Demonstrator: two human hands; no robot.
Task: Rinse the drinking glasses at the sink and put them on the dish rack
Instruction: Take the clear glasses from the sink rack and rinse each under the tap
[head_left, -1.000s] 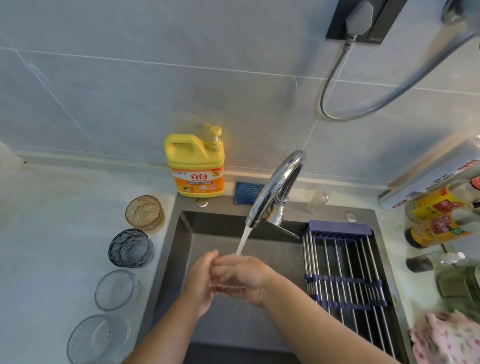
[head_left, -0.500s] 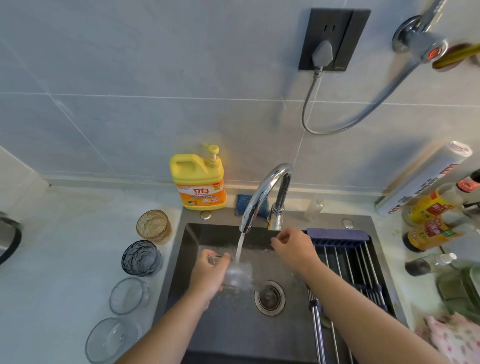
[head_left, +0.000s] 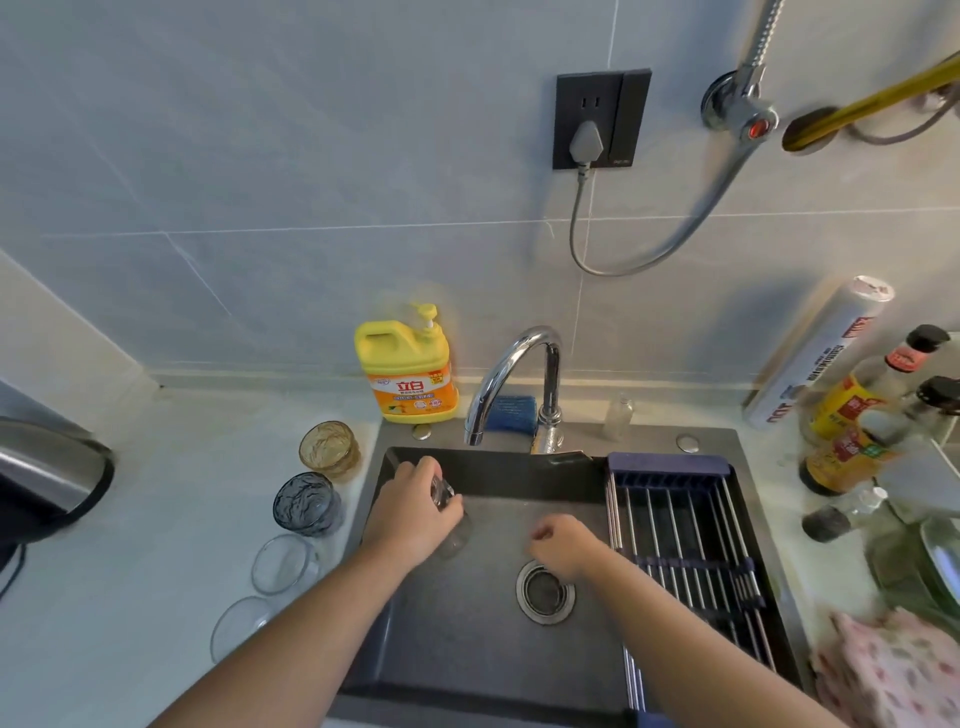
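L hand is over the sink, at its left-rear part. The fingers are curled round a clear glass and grip it from above. The glass is tilted and held above the basin floor; which way its mouth faces, can't tell.

R hand hangs over the middle of the sink, just behind the drain. Its fingers are loosely curled w/ nothing in them, apart from the glass.

Dish rack lies across the right side of the sink, w/ metal bars and dark-blue ends. Faucet rises from the sink's rear edge, spout arching toward the left-rear part of the basin.

On the tabletop left of the sink stand 4 more glasses in a row, rear to front: amber glass, blue-grey glass, then 2 clear ones.

Behind the sink, at the wall: yellow detergent bottle and blue sponge. Right of the sink: sauce bottles and a pink cloth. Far left of the sink: a kettle.
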